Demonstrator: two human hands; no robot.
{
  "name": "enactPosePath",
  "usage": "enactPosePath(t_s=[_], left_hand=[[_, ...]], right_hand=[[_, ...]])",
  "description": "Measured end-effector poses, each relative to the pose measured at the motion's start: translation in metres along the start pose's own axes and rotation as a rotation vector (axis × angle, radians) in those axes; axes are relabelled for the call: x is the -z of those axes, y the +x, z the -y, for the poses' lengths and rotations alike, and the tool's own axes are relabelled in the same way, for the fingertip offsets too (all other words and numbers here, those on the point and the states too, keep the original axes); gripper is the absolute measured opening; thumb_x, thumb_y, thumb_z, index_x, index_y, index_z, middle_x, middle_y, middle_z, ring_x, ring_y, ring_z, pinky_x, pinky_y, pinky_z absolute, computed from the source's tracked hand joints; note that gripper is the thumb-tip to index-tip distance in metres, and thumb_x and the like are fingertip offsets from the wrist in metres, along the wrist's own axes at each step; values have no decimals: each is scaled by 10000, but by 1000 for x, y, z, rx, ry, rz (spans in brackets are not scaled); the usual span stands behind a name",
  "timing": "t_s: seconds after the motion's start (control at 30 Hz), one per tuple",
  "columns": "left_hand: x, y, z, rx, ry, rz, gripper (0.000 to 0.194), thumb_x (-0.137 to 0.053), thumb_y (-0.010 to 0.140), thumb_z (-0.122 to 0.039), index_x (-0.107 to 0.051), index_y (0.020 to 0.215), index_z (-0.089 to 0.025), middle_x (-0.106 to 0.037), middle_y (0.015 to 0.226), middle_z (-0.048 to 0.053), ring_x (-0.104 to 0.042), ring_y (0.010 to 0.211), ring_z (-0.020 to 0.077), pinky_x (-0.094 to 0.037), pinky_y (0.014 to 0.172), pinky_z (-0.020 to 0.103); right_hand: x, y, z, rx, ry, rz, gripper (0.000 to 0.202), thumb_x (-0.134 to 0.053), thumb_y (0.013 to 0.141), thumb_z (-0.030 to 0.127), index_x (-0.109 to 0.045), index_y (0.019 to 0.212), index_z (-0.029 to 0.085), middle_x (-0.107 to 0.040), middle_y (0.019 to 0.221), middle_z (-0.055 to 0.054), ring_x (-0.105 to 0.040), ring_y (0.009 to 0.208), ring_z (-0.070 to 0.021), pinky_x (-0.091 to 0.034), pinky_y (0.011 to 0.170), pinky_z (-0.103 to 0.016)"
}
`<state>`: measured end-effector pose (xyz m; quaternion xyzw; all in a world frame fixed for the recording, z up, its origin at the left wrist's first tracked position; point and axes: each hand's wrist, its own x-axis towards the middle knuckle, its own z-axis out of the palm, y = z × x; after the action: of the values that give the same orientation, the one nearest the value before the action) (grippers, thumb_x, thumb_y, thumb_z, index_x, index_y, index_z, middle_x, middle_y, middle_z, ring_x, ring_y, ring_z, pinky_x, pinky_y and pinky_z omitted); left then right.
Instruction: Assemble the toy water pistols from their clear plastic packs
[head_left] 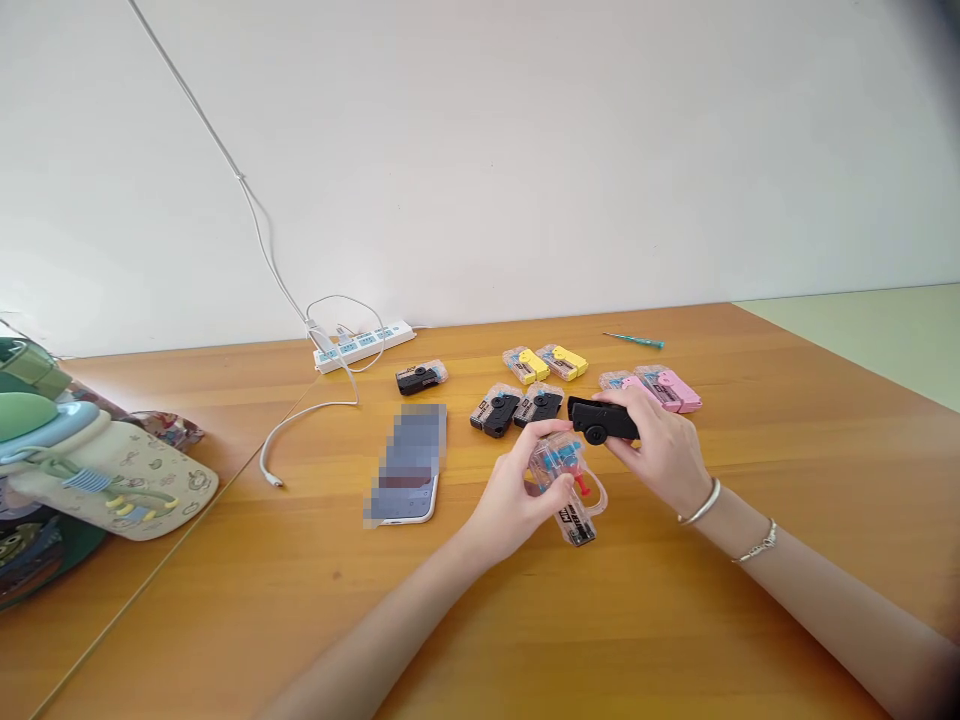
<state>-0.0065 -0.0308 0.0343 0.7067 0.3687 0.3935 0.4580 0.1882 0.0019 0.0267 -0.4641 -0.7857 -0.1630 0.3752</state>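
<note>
Close together, the left hand [517,498] pinches a clear plastic body [564,462] between thumb and fingers; just to its right, the right hand [666,442], fingers curled, grips a black cover [611,421].

both forearms [420,610] are bare, slim and smooth in outline, and the left hand [517,495] is bare too. the right hand [664,440] has two pieces of jewellery behind it: a plain, rounded silver bangle [703,507] at the wrist, and farther up, a thinner silver-toned bracelet [759,547] with small ornamental links.
</note>
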Motion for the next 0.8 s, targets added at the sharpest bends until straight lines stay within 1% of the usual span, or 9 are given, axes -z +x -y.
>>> enactPosePath(t_s=[0.07,0.13,0.23,0.3,0.4,0.5,0.57,0.7,0.8], left_hand=[[0,0,1,33,31,-3,414,-492,807,-200,-384,1203,-257,-616,928,18,-583,766,137,-453,578,200],[2,1,4,57,129,-38,417,-519,790,-223,-392,1184,-261,-631,914,5,-584,747,142,-462,627,229],[5,3,10,107,373,-68,293,-520,793,-295,-476,1082,-267,-640,831,-29,-569,678,145,-444,666,267],[5,4,13,126,506,-56,221,-484,815,-335,-535,1019,-267,-626,786,-31,-556,655,150,-429,656,274],[4,4,17,61,614,-12,201,-487,812,-320,-611,959,-259,-617,766,-6,-544,752,179,-422,703,287],[3,4,20,-24,652,22,173,-514,795,-275,-651,897,-249,-635,778,14,-501,854,207,-413,788,321],[3,3,23,-49,654,7,165,-532,791,-274,-644,909,-246,-643,851,17,-487,902,213,-400,841,346],[4,4,24,-64,584,-135,250,-551,800,-285,-551,1045,-235,-630,996,8,-474,1012,207,-367,914,367],[6,5,20,-76,502,-241,260,-501,843,-266,-503,1101,-232,-626,1022,13,-465,1046,197,-371,919,354]], right_hand=[[-2,0,-3,-44,-6,12,230,-484,776,186,-528,1001,200,-670,883,-41,-634,702,-179,-394,488,-234],[-2,1,-5,-88,-5,44,226,-498,762,197,-529,987,202,-678,895,-42,-636,690,-185,-398,492,-242],[-1,1,-7,-132,4,72,217,-517,763,216,-529,979,204,-685,898,-48,-641,704,-196,-412,514,-254],[0,2,-7,-128,8,75,207,-526,767,232,-533,972,206,-689,880,-44,-643,709,-198,-413,517,-257],[-1,1,-5,-67,17,90,194,-525,769,233,-538,960,200,-690,865,-26,-647,715,-186,-410,517,-247],[-2,0,0,-7,46,141,193,-519,761,202,-535,953,203,-688,875,-7,-649,734,-170,-421,538,-237],[-3,-1,3,6,75,181,204,-512,756,183,-528,958,209,-686,889,-1,-650,740,-164,-433,557,-236],[-5,-2,2,-19,116,223,258,-502,759,190,-495,1016,204,-677,950,-33,-656,781,-183,-457,579,-250],[-6,-3,1,-17,143,272,303,-494,760,194,-466,1061,195,-669,967,-57,-658,778,-196,-466,573,-263]])
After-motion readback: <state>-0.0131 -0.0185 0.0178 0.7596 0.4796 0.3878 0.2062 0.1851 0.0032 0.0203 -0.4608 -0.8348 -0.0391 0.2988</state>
